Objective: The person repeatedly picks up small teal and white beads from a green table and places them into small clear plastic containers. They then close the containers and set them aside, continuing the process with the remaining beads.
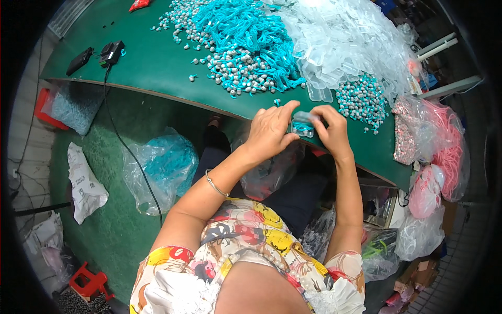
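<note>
At the table's front edge, a small clear plastic case (302, 129) with teal pieces inside sits between my hands. My left hand (269, 128) grips its left side, thumb by the near corner and fingers reaching past the far side. My right hand (331, 128) pinches the case's raised lid (303, 116) at the right. Just beyond my left hand lies one loose grey-and-teal earbud-like piece (277, 102). Farther off are a heap of teal cords (246, 31), a pile of small grey-and-teal pieces (238, 70), and another such pile (361, 99) to the right.
A big mound of clear plastic cases (340, 42) covers the back right of the green table (151, 52). A black device (111, 53) with a cable lies at the left. Bags of pink cords (444, 141) hang off the right edge. On the floor is a bag of teal cords (170, 162).
</note>
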`<state>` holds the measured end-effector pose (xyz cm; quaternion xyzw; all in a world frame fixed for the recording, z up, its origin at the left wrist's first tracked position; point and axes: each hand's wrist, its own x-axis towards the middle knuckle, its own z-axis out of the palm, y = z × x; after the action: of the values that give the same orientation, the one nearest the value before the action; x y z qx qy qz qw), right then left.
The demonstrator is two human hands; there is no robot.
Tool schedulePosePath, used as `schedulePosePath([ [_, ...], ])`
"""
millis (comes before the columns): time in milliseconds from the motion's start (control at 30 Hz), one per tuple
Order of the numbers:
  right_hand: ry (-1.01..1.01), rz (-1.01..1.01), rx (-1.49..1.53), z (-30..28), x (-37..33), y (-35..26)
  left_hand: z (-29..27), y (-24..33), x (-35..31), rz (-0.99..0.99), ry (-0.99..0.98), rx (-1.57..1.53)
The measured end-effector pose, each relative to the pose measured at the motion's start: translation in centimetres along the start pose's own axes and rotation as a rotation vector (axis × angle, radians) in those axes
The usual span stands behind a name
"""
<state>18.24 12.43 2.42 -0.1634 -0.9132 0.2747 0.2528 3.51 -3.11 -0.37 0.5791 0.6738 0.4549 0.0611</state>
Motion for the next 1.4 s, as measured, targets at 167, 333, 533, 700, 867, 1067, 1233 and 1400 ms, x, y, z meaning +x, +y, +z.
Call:
schedulePosePath([
  [167,-0.039,-0.141,-0.013,-0.3,-1.7,-1.5,0.2,-0.4,-0.2,0.147,0.030,0.148],
  [333,-0.014,-0.078,-0.021,1.2,-2.6,-1.2,0.7,-0.5,0.2,0.159,0.052,0.082],
  [533,0.011,-0.044,0.152,1.9,-2.7,-2.8,-0.1,-1.3,0.0,0.190,0.047,-0.123],
  [700,0.020,-0.021,0.167,1.9,-2.5,-3.8,-0.6,-1.0,-0.1,0.165,0.071,-0.205],
  [867,-0.009,-0.015,0.182,1.4,-2.4,-4.7,-0.9,-1.1,-0.6,0.161,0.083,-0.286],
  [1067,0.093,-0.010,0.358,1.1,-2.6,-5.6,-1.8,0.2,-1.0,0.214,0.140,-0.340],
  [1233,0.177,0.045,0.354,1.2,-3.4,-7.4,-1.8,1.0,-1.6,0.186,0.128,-0.434],
  [1400,0.193,-0.040,0.255,0.9,-3.1,-8.1,-2.3,1.1,-1.6,0.215,0.111,-0.451],
])
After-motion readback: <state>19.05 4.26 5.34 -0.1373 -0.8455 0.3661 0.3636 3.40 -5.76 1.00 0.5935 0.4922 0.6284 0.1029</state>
